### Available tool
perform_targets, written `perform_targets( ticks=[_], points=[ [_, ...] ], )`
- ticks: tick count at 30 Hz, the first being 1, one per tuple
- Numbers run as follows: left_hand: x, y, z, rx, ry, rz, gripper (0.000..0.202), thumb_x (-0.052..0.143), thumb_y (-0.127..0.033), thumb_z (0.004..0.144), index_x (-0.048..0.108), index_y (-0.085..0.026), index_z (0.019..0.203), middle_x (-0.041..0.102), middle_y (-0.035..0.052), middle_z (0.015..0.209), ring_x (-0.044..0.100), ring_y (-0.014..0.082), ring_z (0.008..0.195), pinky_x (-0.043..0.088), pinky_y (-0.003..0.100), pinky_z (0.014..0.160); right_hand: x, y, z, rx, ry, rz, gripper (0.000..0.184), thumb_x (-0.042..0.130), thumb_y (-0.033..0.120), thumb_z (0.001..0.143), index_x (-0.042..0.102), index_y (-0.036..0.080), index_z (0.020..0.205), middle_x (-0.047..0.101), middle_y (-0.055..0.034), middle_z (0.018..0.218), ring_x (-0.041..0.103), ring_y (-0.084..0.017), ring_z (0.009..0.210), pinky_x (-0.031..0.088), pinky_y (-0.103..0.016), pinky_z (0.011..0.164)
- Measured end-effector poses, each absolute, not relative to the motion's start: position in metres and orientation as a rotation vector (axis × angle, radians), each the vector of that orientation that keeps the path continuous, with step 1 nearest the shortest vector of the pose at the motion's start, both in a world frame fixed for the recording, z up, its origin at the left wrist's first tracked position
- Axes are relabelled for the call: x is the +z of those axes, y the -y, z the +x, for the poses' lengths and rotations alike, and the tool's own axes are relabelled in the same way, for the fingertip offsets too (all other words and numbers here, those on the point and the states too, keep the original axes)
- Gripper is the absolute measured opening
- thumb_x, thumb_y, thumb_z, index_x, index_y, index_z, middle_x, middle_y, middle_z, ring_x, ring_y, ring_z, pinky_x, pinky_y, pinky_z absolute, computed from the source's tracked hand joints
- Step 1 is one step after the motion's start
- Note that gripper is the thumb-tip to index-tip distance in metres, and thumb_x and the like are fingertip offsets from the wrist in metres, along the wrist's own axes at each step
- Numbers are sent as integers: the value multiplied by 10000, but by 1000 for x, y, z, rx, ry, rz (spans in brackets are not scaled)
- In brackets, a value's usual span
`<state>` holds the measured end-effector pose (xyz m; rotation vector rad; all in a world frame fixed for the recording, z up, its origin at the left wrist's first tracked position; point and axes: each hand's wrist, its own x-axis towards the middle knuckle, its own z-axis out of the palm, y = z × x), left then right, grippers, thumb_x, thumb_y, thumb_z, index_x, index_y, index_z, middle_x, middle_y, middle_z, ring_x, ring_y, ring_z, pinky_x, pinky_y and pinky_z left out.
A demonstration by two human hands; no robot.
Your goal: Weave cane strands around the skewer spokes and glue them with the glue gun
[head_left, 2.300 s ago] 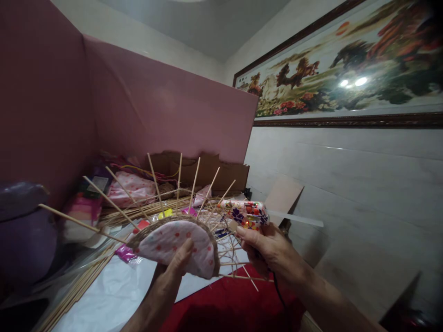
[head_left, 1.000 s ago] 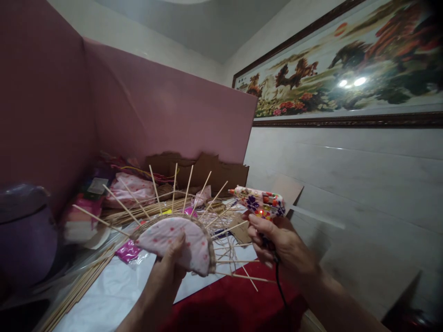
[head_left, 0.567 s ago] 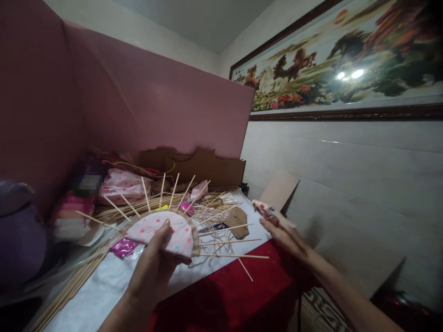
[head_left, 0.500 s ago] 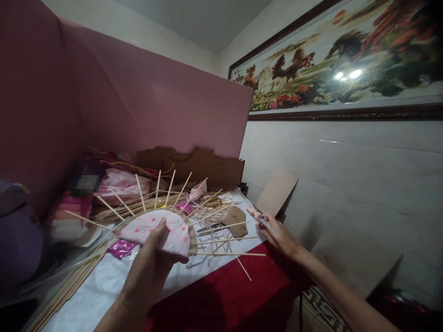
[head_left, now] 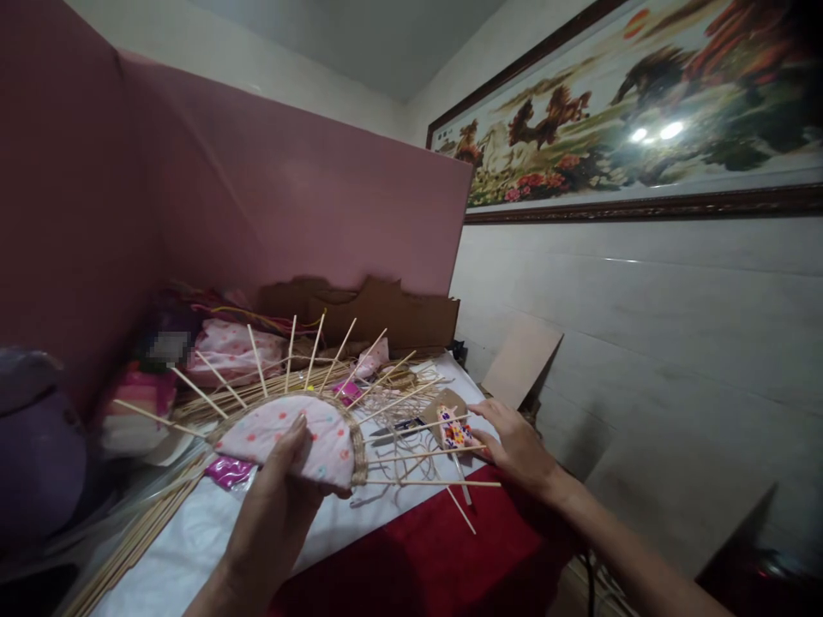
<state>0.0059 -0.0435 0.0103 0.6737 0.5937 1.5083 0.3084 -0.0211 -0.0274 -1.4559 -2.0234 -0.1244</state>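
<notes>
My left hand grips a half-round piece covered in pink dotted cloth and edged with woven twine, thumb on its face. Several thin wooden sticks fan out from its rim. A flower-patterned glue gun lies on the table to its right, with its clear glue stick pointing toward me. My right hand rests just right of the gun, fingers stretched out flat and fingertips at the gun's side.
The table carries a white sheet and a red cloth. A bundle of long sticks, pink fabric, cardboard pieces, a cardboard cutout and loose twine lie behind. A pink partition stands at the back, and a purple bag sits left.
My right hand carried the glue gun from beside the half-round piece out to the right, then laid it on the table and let go. My left hand lowered the piece slightly.
</notes>
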Motion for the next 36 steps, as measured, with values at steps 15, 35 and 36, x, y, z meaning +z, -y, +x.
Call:
perform_targets(
  ticks=[15, 35, 36],
  points=[
    [9, 44, 6, 1530, -498, 649, 60, 563, -192, 787, 598, -145, 797, 608, -2, 655, 553, 124, 489, 510, 263, 386, -4, 69, 193, 1156, 1702, -797, 459, 753, 361, 639, 597, 220, 1047, 597, -59, 1046, 517, -237, 1050, 382, -385, 928],
    [11, 46, 7, 1511, -461, 677, 87, 576, -203, 779, 578, -144, 843, 608, 1, 673, 555, 125, 478, 511, 272, 379, -8, 39, 204, 1453, 1350, -664, 319, 693, 437, 700, 547, 154, 721, 441, 60, 524, 337, -42, 417, 246, -179, 402],
    [11, 46, 7, 1507, -460, 681, 87, 577, -205, 780, 577, -144, 841, 607, -1, 666, 551, 121, 473, 510, 268, 378, -6, 40, 203, 1444, 1348, -675, 315, 688, 435, 706, 553, 151, 712, 429, 62, 510, 320, -41, 411, 228, -180, 397]
  ],
)
